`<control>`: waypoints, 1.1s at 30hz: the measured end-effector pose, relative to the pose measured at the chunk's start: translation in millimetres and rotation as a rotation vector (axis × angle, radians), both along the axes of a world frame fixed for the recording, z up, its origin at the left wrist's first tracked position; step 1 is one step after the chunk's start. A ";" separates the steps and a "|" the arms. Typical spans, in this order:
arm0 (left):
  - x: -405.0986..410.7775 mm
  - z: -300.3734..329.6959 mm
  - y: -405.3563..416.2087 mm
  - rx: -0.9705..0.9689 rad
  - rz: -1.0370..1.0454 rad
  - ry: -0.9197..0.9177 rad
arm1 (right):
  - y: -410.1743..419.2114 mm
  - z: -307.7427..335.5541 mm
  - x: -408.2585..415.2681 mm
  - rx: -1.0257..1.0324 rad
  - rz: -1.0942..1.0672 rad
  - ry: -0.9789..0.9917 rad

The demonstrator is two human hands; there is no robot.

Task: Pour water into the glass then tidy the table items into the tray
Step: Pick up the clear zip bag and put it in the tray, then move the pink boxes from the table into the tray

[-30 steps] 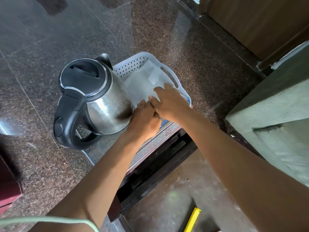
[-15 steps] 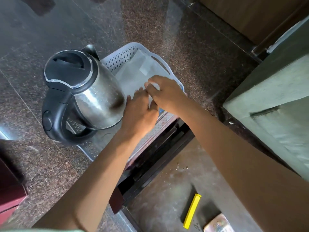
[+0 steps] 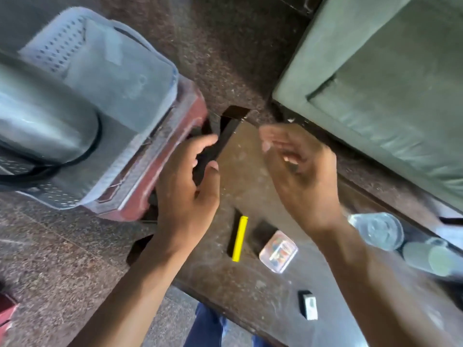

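Now both hands, left hand (image 3: 186, 176) and right hand (image 3: 304, 176), hover empty with fingers loosely curled.

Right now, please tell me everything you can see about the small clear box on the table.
The small clear box looks like transparent plastic, roughly square with rounded corners. Small colourful pieces, red and blue among them, show inside; what they are I cannot tell. It lies flat on the brown table, just right of the yellow stick and below the right hand. Neither hand touches it, and it casts a dark shadow to its upper left.
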State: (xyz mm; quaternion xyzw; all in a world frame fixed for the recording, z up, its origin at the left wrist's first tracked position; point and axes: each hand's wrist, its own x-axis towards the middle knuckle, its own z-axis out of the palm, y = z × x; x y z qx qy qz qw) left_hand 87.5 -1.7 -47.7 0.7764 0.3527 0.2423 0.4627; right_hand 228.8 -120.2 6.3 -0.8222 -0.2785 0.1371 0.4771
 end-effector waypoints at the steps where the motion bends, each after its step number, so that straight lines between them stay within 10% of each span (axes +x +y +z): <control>1: -0.5 -3.8 -16.3 -0.028 -0.024 0.009 | -23.3 -0.9 -1.6 -0.015 -0.026 0.002; 22: 60.6 -35.2 -283.5 -0.324 -0.502 0.250 | -386.1 -99.4 -23.8 -1.226 -0.159 0.186; 33: 77.1 -40.8 -342.8 -0.276 -0.592 0.286 | -433.0 -132.9 -9.2 -1.198 -0.268 0.365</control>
